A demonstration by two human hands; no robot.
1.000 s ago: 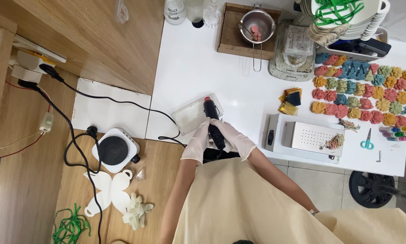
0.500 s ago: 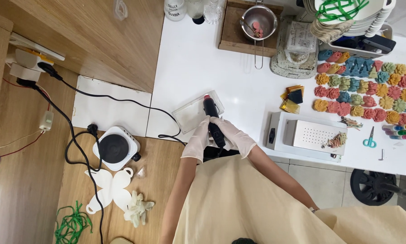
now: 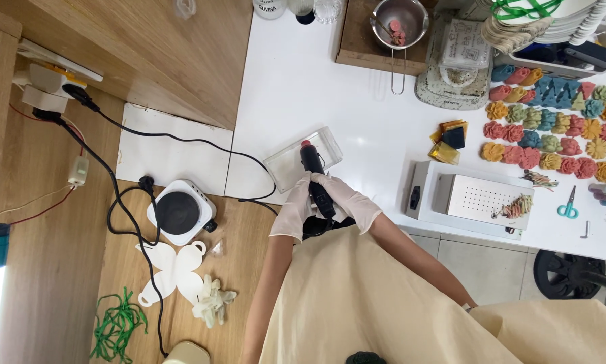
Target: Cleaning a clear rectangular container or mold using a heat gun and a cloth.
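White tabletop: a long white table [image 3: 316, 81] carries the work, seen from above by the camera on the person's head.
Hands: both wear thin white gloves; the left hand [image 3: 293, 212] and the right hand [image 3: 346, 201] meet at the table's near edge.
Grip: the two hands are wrapped together around the black handle of a heat tool [image 3: 314, 176]; the left grasps it from one side, the right from the other.
Tool position: the heat tool lies between the gloves, its red-tipped nose pointing away from the person and over a clear rectangular tray [image 3: 289, 162].
Tray: it sits tilted on the table, just ahead of the hands; whether the nose touches it cannot be told.
Cord: a black cable [image 3: 181, 140] runs from a wall plug across the wooden floor toward the tool.
Right of the hands: a white box with a perforated metal top [image 3: 474, 199], blue-handled scissors [image 3: 567, 203], and rows of coloured flower-shaped pieces [image 3: 552, 128].
Far edge: a metal saucepan [image 3: 400, 20] on a wooden board [image 3: 357, 40].
Floor, left: a small round hotplate [image 3: 179, 212], white cut-out shapes [image 3: 171, 266], green cord [image 3: 117, 327].
Clothing: a cream apron [image 3: 384, 303] fills the lower frame.
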